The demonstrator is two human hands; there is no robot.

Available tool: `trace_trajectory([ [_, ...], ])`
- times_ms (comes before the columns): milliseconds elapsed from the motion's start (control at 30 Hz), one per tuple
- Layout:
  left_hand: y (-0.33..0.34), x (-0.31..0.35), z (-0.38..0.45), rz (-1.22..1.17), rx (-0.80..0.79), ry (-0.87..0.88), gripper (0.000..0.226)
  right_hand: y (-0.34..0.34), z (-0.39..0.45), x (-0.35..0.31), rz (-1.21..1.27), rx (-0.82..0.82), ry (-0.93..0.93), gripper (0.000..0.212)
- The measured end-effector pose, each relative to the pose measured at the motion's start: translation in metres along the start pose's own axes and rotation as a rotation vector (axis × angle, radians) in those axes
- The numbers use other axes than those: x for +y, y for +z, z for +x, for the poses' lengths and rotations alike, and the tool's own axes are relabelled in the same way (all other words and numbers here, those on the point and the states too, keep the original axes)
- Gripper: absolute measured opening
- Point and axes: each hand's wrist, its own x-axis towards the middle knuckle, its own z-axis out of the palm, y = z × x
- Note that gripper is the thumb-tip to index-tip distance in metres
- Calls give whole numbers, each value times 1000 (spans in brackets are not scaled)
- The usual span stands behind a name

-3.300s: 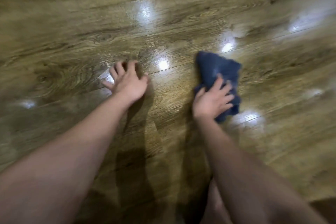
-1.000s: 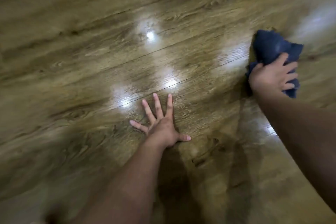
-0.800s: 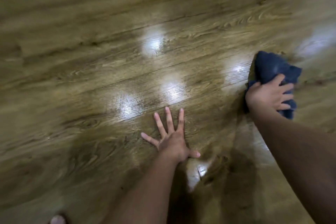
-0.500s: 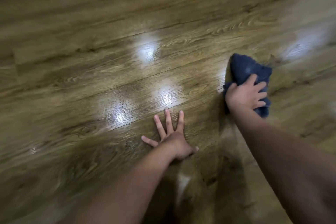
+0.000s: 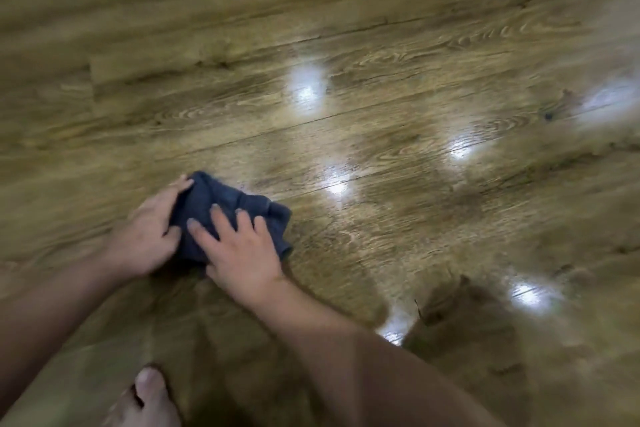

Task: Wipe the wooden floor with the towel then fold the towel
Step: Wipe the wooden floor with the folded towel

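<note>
1. Towel [image 5: 228,208] — dark blue and bunched, lying on the wooden floor [image 5: 415,97] left of centre.
2. Left hand [image 5: 145,236] — grips the towel's left edge, thumb curled onto the cloth.
3. Right hand [image 5: 242,250] — fingers spread straight, pressing flat on the towel.
4. Bare foot [image 5: 145,399] at the lower edge; glare spots on the planks.

Both bare forearms reached forward and converged. The left hand [image 5: 145,236] lay palm-down, its fingers seemingly curled around the towel [image 5: 221,208] edge, though blur hid the grip. The right hand [image 5: 242,250] pressed flat beside it, fingers spread straight on the towel.
</note>
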Motion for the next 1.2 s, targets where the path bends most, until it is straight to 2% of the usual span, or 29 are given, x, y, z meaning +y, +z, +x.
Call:
trace_trajectory([
  [100, 6, -3, -13, -116, 5, 32, 78, -14, -3, 40, -93, -31, -152, 76],
  [133, 4, -6, -13, -107, -5, 39, 78, -19, -2, 53, -115, -43, -188, 75],
  [200, 1, -15, -14, -16, 11, -53, 69, -28, -2, 79, -123, -72, -179, 73],
  [267, -2, -26, -16, 36, 33, -235, 62, -38, -7, 110, -128, -57, -44, 72],
  [333, -5, -38, -18, 45, 33, -330, 61, -50, -10, 146, -146, 12, 164, 70],
  [433, -5, -49, -20, 231, -8, -301, 73, -67, -10, 199, -106, 100, 514, 67],
  [500, -8, -54, -19, 375, 31, -252, 79, -78, 0, 226, -51, 112, 708, 69],
  [600, -14, -63, -13, 434, 87, -162, 83, -76, 16, 234, 16, 99, 837, 76],
  [700, -15, -71, -8, 430, 165, -107, 64, -64, 27, 204, 190, 223, 892, 72],
  [767, -18, -75, -2, 370, 233, -82, 50, -55, 35, 166, 212, 274, 902, 71],
  [867, -30, -85, 18, 301, 296, -154, 42, -38, 52, 80, 132, 210, 753, 79],
  [967, -42, -97, 40, 283, 478, -335, 44, -13, 60, -23, 111, 68, 420, 87],
  [1033, -49, -110, 48, 256, 544, -425, 42, 6, 49, -81, 124, -50, 137, 75],
  [1100, -57, -127, 53, 218, 512, -493, 44, 21, 31, -114, 72, -103, -127, 51],
  [1200, -68, -150, 53, 111, 449, -513, 43, 24, 27, -100, -9, -166, -341, 45],
])
